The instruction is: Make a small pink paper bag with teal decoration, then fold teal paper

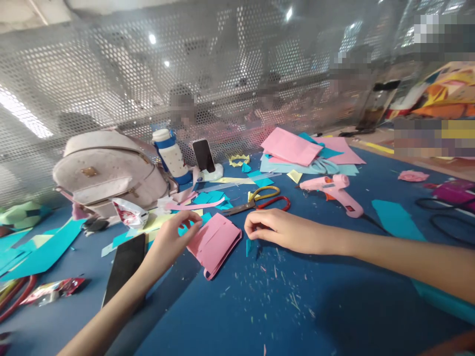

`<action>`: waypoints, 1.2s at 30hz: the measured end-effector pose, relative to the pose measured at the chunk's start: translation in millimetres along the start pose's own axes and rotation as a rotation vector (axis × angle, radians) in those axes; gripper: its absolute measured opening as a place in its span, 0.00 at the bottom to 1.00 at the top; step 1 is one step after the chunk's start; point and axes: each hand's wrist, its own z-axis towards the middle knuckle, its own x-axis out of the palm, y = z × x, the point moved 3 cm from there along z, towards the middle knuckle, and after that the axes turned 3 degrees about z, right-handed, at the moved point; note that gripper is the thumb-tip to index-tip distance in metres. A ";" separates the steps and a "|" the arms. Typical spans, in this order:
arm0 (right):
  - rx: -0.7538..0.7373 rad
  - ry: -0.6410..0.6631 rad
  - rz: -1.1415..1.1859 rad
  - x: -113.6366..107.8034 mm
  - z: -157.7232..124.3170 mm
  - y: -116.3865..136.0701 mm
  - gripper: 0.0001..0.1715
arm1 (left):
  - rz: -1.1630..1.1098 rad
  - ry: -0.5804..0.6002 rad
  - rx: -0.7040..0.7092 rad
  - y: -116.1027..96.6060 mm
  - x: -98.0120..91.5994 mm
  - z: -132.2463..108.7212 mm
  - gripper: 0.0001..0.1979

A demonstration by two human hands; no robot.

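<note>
A pink folded paper piece lies on the blue table in front of me, its layers showing along the right and front edges. At its upper left corner is my left hand, fingers curved with a gap between thumb and forefinger; nothing shows in its grip. Just right of the pink paper, my right hand is closed in a pinch, with a small blue paper scrap hanging below the fingertips. Scissors with a yellow and a red handle lie behind my right hand. A pink glue gun rests farther right.
A pale backpack, a bottle and a propped phone stand along the mesh partition. Another phone lies beneath my left forearm. Pink sheets are piled at the back. Small scraps litter the table.
</note>
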 end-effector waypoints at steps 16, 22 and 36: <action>-0.110 -0.182 -0.027 -0.2 6.5 2.4 0.08 | 0.198 0.012 0.132 -18.9 27.5 -29.6 0.40; -0.148 -0.222 -0.079 -6.1 4.8 6.9 0.08 | 0.148 0.020 0.199 -33.0 33.8 -40.1 0.22; -0.616 -0.420 -0.940 30.8 38.1 18.0 0.13 | -0.137 0.003 0.109 -10.1 40.3 -28.5 0.19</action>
